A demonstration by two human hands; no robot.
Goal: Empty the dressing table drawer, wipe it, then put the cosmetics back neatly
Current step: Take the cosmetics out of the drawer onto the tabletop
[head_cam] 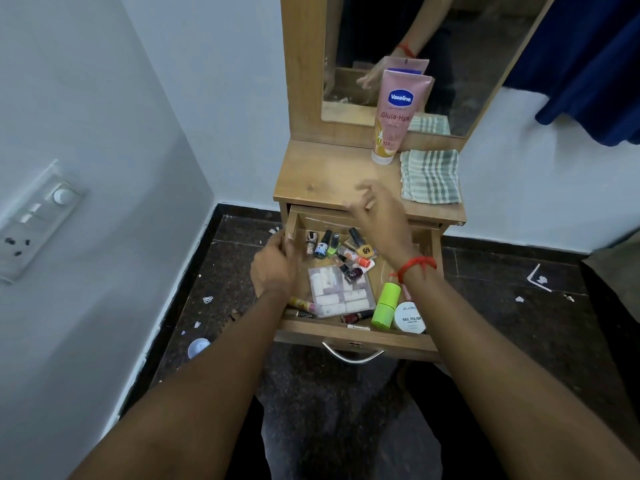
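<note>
Emptying looks barely begun: we see the drawer [356, 336] pulled out and full of cosmetics, one pink tube [398, 116] upright at the dressing table's back edge. Our left hand [275, 268] grips the drawer's left wall; our right hand [379, 209], fingers loosely spread and blurred, hovers over its back edge. Next, we judge, comes picking out the nail polish bottles [332, 244].

We saw the room evenly and fairly softly lit, with no hard shadows on the pale wall [104, 98]. The right hand [377, 209] was smeared by motion blur, its fingers [360, 194] indistinct, while the left hand [273, 268] stayed sharper. The wide lens bent the edges, so the wall switch panel [38, 220] leaned sideways. The mirror [398, 46] looked dark and murky. The dark floor [519, 289] gave a faint sheen.
</note>
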